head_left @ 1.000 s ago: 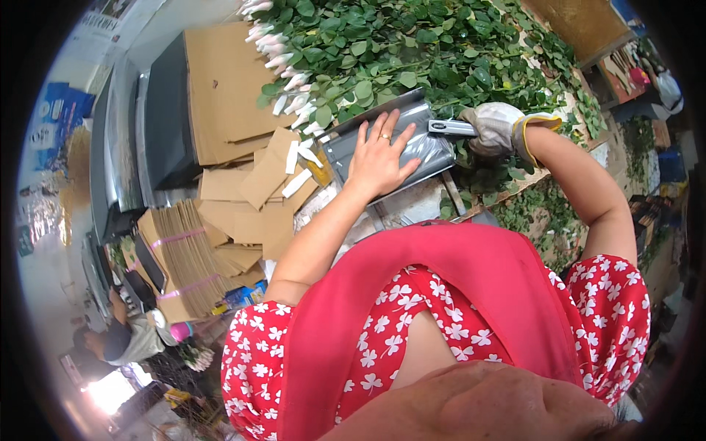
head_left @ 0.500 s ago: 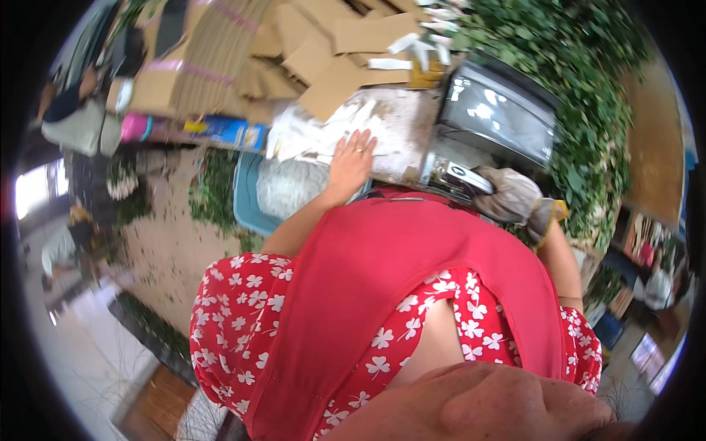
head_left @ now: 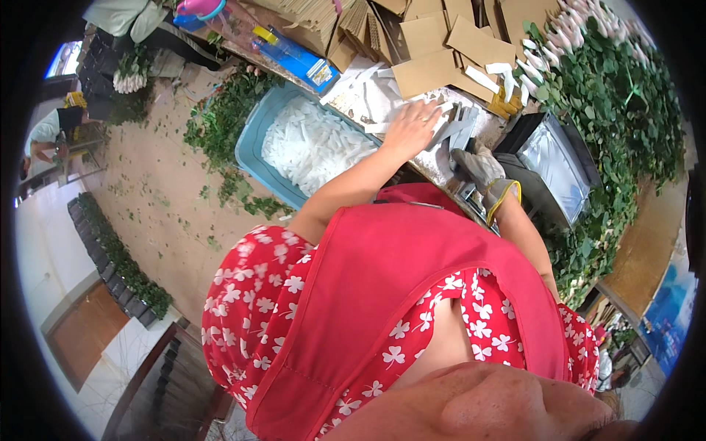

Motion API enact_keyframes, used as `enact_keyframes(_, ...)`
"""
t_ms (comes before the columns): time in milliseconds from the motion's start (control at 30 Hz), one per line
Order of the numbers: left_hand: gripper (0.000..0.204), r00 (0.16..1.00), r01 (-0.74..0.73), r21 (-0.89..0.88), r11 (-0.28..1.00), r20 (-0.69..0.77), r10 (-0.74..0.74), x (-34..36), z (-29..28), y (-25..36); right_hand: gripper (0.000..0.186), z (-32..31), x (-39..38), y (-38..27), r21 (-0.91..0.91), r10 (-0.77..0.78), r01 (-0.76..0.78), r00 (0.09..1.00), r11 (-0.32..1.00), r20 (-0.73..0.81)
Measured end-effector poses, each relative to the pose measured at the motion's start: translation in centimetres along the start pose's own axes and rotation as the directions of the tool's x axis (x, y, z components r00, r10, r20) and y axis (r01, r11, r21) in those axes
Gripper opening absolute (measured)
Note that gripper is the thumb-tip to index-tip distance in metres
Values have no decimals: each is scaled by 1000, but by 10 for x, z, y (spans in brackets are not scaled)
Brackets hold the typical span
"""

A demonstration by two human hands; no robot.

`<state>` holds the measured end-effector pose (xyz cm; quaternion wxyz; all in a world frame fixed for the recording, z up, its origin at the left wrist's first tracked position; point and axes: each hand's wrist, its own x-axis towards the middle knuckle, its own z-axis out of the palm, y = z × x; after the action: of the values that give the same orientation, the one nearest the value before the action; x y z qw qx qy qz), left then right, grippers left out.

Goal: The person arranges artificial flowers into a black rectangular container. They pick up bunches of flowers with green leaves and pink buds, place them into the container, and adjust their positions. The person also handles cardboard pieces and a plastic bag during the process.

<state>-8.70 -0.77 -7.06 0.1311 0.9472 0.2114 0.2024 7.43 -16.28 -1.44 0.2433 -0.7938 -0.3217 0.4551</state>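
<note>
Bare left hand [head_left: 412, 129] palm-down, outstretched, left forearm [head_left: 344, 188] angled right, yellow-cuffed grey-gloved right hand [head_left: 481, 170] curled, right forearm [head_left: 525, 237] angled left

A brown door [head_left: 92, 334] stands near leafy plants [head_left: 125, 253].

Tub [head_left: 252, 163]: stood just beside the tabletop [head_left: 490, 128], to its left; strips [head_left: 305, 143] lay inside.
Left hand [head_left: 413, 131]: was over the tabletop, between tub and stapler [head_left: 462, 131].
Right hand [head_left: 482, 173]: held the stapler, left of the trough [head_left: 553, 167].
Cardboard pieces [head_left: 430, 70]: lay beyond the left hand.
Leafy stems [head_left: 625, 110]: lay right of and behind the trough.
</note>
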Motion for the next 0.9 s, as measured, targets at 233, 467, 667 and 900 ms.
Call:
enact_keyframes(233, 44, 994, 95, 165, 982, 41, -103, -58, -13, -70, 37, 2, -4, -34, -804, -66, 96, 995, 587, 70)
enact_keyframes(467, 53, 904, 370, 58, 927, -252, -345, -62, -50, -83, 24, 20, -18, -106, -716, -441, 393, 888, 576, 133)
enact_keyframes(667, 36, 932, 343, 84, 936, -154, -328, 5, -7, -114, 26, 23, 61, -129, -862, -381, 386, 889, 329, 253)
enact_keyframes(900, 35, 865, 454, 71, 888, -273, -420, -121, -51, -110, 23, 6, 40, -125, -776, -444, 336, 893, 534, 81)
